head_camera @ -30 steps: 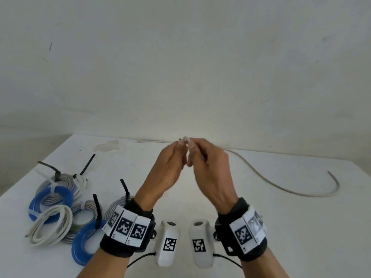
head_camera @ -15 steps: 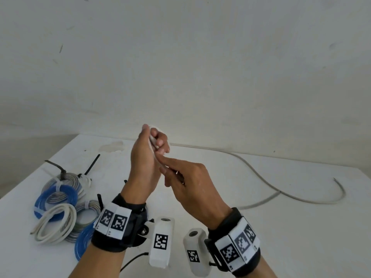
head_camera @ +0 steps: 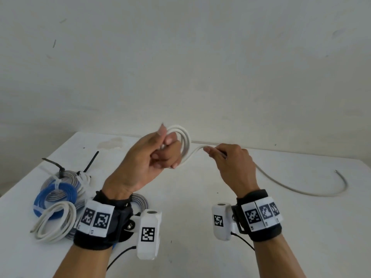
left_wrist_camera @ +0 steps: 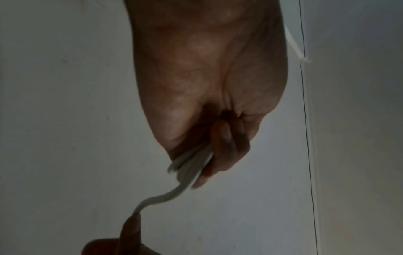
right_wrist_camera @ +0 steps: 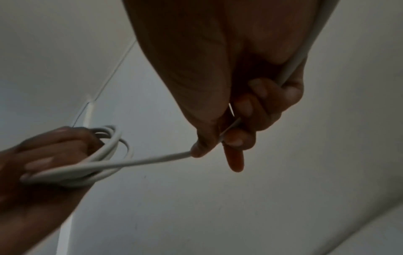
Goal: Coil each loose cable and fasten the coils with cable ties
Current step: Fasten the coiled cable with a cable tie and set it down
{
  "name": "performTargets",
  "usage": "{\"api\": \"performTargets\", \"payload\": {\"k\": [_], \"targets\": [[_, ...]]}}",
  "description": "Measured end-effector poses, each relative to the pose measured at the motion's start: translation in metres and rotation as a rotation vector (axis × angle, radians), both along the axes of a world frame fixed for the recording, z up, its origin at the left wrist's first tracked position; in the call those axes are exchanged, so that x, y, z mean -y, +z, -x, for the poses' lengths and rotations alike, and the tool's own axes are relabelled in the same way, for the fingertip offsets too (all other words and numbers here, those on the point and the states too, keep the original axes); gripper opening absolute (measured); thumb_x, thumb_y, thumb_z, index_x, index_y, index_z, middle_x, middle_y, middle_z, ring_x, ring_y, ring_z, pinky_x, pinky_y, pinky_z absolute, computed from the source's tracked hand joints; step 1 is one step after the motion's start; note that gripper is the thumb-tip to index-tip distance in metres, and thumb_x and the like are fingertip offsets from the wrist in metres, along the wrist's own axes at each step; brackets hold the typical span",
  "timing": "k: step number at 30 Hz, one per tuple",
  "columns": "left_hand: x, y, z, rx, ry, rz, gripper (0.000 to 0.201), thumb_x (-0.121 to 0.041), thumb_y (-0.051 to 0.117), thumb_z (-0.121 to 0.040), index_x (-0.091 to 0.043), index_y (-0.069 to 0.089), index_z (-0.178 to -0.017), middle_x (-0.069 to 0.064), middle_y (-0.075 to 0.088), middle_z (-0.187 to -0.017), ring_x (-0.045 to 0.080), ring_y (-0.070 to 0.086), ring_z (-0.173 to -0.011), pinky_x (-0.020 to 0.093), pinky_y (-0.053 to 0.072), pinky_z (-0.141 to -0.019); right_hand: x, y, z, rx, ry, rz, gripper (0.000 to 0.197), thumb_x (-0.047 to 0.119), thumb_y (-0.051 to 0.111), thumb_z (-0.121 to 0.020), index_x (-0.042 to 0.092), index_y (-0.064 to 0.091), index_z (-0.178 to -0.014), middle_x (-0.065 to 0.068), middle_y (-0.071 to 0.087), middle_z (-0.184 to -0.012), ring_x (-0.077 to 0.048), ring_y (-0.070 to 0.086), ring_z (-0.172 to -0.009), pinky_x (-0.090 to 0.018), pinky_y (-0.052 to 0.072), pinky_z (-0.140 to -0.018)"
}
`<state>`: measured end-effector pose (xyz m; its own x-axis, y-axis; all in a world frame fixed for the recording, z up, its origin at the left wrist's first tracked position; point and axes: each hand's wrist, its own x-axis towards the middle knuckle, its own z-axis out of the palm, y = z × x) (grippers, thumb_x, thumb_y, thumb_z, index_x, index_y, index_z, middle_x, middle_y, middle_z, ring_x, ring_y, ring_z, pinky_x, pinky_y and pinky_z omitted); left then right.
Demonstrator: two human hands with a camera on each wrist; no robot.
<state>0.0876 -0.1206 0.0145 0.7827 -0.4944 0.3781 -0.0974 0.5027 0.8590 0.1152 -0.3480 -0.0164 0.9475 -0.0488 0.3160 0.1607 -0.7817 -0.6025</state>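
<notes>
We hold the small coil (head_camera: pixel 183 146) pinched in our left hand (head_camera: pixel 148 159), right hand (head_camera: pixel 230 159) curled on the white cable (head_camera: pixel 281 182); a hard pull risks springing the loops loose.

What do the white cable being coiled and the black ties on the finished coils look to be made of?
White cable: probably a smooth, matte plastic or rubbery jacket; it bends into tight loops without kinking. Black ties: likely stiff plastic such as nylon; their thin tails stick straight up from the coils.
</notes>
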Motion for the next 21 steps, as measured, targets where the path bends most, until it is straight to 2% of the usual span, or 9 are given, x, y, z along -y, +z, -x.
{"api": "performTargets", "payload": {"k": [2,5,7,9,11,13,16,19,21], "targets": [[0.010,-0.001,0.003,0.045,-0.010,-0.051,0.034,-0.049,0.051,-0.099,-0.022,0.053,-0.078,-0.010,0.026,-0.059,0.009,0.023,-0.048,0.027,0.040,-0.063,0.002,-0.001,0.000,-0.069,0.030,-0.117,0.056,0.063,0.060,-0.090,0.012,0.067,-0.071,-0.004,0.066,-0.063,-0.025,0.059,-0.061,-0.031,0.044,-0.058],[0.017,-0.001,0.007,0.058,0.026,-0.103,0.038,-0.054,0.053,-0.097,-0.023,0.052,-0.075,-0.013,0.027,-0.056,0.009,0.022,-0.047,0.032,0.034,-0.060,0.006,0.000,0.001,-0.094,0.031,-0.211,0.047,0.059,0.068,-0.087,0.018,0.069,-0.066,0.000,0.064,-0.058,-0.019,0.058,-0.060,-0.030,0.043,-0.058],[0.019,-0.001,0.008,0.085,0.071,-0.240,0.043,-0.058,0.049,-0.098,-0.022,0.048,-0.075,-0.013,0.029,-0.057,0.009,0.022,-0.048,0.039,0.023,-0.058,0.007,0.004,0.003,-0.056,0.029,-0.265,0.037,0.055,0.073,-0.085,0.022,0.072,-0.069,0.002,0.064,-0.057,-0.017,0.059,-0.059,-0.030,0.045,-0.058],[0.027,-0.005,0.008,0.126,0.157,-0.451,0.049,-0.056,0.038,-0.101,-0.013,0.040,-0.078,-0.010,0.028,-0.060,0.011,0.022,-0.052,0.036,0.019,-0.057,0.005,0.009,0.007,0.032,0.034,-0.358,0.025,0.046,0.078,-0.085,0.024,0.074,-0.074,0.002,0.066,-0.058,-0.013,0.058,-0.056,-0.030,0.046,-0.056],[0.037,-0.012,0.007,0.151,0.256,-0.592,0.049,-0.051,0.029,-0.103,-0.008,0.034,-0.081,-0.008,0.028,-0.064,0.012,0.023,-0.057,0.027,0.024,-0.057,-0.001,0.016,0.013,0.112,0.071,-0.477,0.015,0.035,0.078,-0.088,0.023,0.075,-0.079,0.003,0.068,-0.061,-0.008,0.057,-0.054,-0.024,0.046,-0.053],[0.045,-0.019,0.007,0.148,0.326,-0.656,0.047,-0.053,0.025,-0.105,-0.014,0.034,-0.081,-0.008,0.032,-0.067,0.012,0.026,-0.061,0.028,0.029,-0.062,-0.013,0.022,0.022,0.154,0.132,-0.521,0.012,0.027,0.073,-0.093,0.020,0.077,-0.084,0.006,0.069,-0.063,-0.004,0.056,-0.054,-0.019,0.045,-0.052],[0.050,-0.020,0.005,0.138,0.443,-0.632,0.045,-0.054,0.022,-0.106,-0.020,0.041,-0.083,-0.009,0.038,-0.071,0.010,0.033,-0.066,0.027,0.036,-0.068,-0.038,0.028,0.038,0.155,0.236,-0.510,0.021,0.018,0.057,-0.102,0.014,0.077,-0.094,0.013,0.065,-0.061,-0.001,0.058,-0.055,-0.010,0.042,-0.055],[0.044,-0.019,0.001,0.104,0.521,-0.523,0.065,-0.058,0.020,-0.104,-0.002,0.047,-0.086,0.012,0.046,-0.073,0.019,0.045,-0.075,0.034,0.044,-0.071,-0.064,0.025,0.055,0.145,0.350,-0.422,0.027,0.013,0.046,-0.106,0.015,0.072,-0.104,0.009,0.067,-0.070,-0.005,0.062,-0.066,-0.014,0.046,-0.061],[0.040,-0.019,-0.001,0.013,0.547,-0.386,0.063,-0.059,0.029,-0.100,-0.001,0.046,-0.083,0.016,0.047,-0.072,0.022,0.048,-0.078,0.037,0.047,-0.074,-0.076,0.021,0.060,0.133,0.399,-0.428,0.027,0.013,0.048,-0.106,0.020,0.070,-0.120,0.015,0.063,-0.074,-0.005,0.061,-0.069,-0.015,0.044,-0.063]]}}
